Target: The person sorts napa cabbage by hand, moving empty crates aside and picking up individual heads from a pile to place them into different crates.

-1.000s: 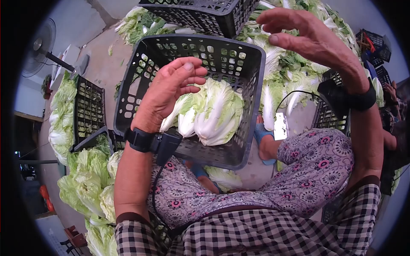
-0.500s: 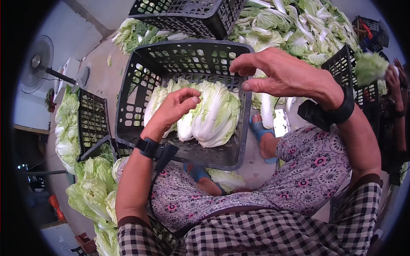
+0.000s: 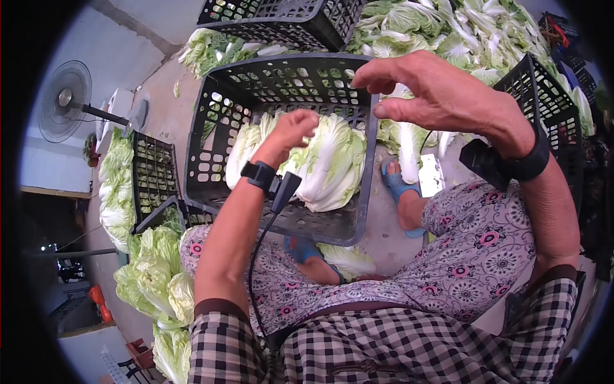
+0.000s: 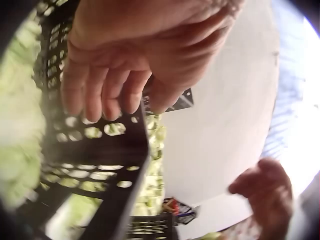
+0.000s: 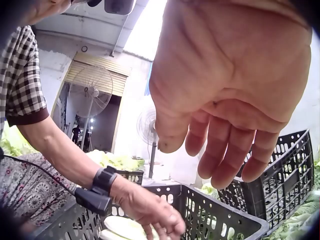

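Several pale Chinese cabbages (image 3: 329,173) lie side by side in a black plastic crate (image 3: 320,232) in front of my knees. Over them in the head view is my left hand (image 3: 289,136), its fingers loosely bent and nothing in them. In the right wrist view this left hand (image 5: 150,207) hangs above a cabbage (image 5: 125,227) inside the crate. My right hand (image 3: 438,99) hovers by the crate's right rim, thumb apart from the gently curved fingers. Its palm (image 5: 230,70) is bare in the right wrist view.
A second black crate (image 3: 320,25) stands behind the first. Loose cabbages (image 3: 448,38) are heaped at the back right, beside another crate (image 3: 543,109). On the left are a filled crate (image 3: 153,169), more cabbages (image 3: 157,275) and a standing fan (image 3: 65,99). One cabbage (image 3: 345,259) lies between the feet.
My right hand has come down and left to the crate's right rim. My left hand has dipped and shifted right over the cabbages. Both hold nothing throughout; the head view has shifted slightly.
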Demonstrator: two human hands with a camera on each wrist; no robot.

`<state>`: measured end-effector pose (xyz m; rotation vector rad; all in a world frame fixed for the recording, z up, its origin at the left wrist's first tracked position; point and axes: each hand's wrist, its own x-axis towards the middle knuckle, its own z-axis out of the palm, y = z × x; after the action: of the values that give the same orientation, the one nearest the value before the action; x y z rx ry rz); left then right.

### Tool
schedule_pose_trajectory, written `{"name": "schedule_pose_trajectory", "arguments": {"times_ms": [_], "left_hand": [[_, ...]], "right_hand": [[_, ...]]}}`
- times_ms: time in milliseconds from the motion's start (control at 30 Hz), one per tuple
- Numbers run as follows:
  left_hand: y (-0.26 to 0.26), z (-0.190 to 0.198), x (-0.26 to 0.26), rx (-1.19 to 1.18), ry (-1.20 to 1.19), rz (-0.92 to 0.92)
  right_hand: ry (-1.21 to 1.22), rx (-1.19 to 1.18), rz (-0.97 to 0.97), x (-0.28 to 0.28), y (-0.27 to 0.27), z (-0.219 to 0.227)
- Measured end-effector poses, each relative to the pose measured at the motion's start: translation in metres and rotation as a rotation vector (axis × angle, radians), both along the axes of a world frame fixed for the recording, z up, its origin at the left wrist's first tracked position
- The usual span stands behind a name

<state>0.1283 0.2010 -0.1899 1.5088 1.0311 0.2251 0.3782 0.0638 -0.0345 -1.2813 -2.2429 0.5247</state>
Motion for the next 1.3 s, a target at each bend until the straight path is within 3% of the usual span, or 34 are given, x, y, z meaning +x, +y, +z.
{"name": "schedule_pose_trajectory", "arguments": {"times_ms": [100, 267, 300, 433, 467, 700, 800, 933, 1067, 1167, 1233, 1300], "left_hand": [[0.001, -0.031, -0.040, -0.024, 0.360, -0.116], [0.002, -0.059, -0.077, -0.200, 0.439, 0.006], [0.001, -0.057, -0.078, -0.242, 0.439, 0.011], [-0.006, -0.052, -0.056, -0.327, 0.599, -0.262], [-0.011, -0.050, -0.044, -0.253, 0.713, -0.265], [-0.028, -0.054, -0.030, -0.099, 0.571, -0.156], [-0.010, -0.060, -0.035, -0.403, 0.391, -0.165], [-0.038, -0.053, -0.018, -0.130, 0.483, -0.291], [-0.036, -0.066, -0.008, -0.157, 0.512, -0.222], [-0.034, -0.031, -0.007, -0.302, 0.322, -0.117], [-0.027, -0.033, -0.018, -0.440, 0.083, -0.021], [-0.017, -0.022, -0.028, -0.587, -0.113, -0.057]], "right_hand": [[-0.006, -0.033, -0.014, 0.001, -0.003, -0.001], [-0.063, -0.070, -0.019, 0.002, -0.002, -0.003], [-0.062, -0.063, -0.012, 0.002, 0.000, -0.004], [-0.096, -0.084, -0.001, 0.000, 0.005, -0.003], [-0.113, -0.101, -0.003, -0.001, 0.005, -0.002], [-0.172, -0.176, 0.021, -0.006, 0.008, 0.001], [-0.192, -0.204, 0.035, -0.005, 0.009, 0.001], [-0.228, -0.177, 0.073, -0.002, 0.010, -0.002], [-0.189, -0.202, 0.037, -0.006, 0.007, 0.001], [-0.196, -0.272, 0.011, -0.007, 0.006, 0.003], [-0.218, -0.292, 0.010, -0.006, 0.006, 0.003], [-0.199, -0.219, 0.022, -0.006, 0.007, 0.002]]}}
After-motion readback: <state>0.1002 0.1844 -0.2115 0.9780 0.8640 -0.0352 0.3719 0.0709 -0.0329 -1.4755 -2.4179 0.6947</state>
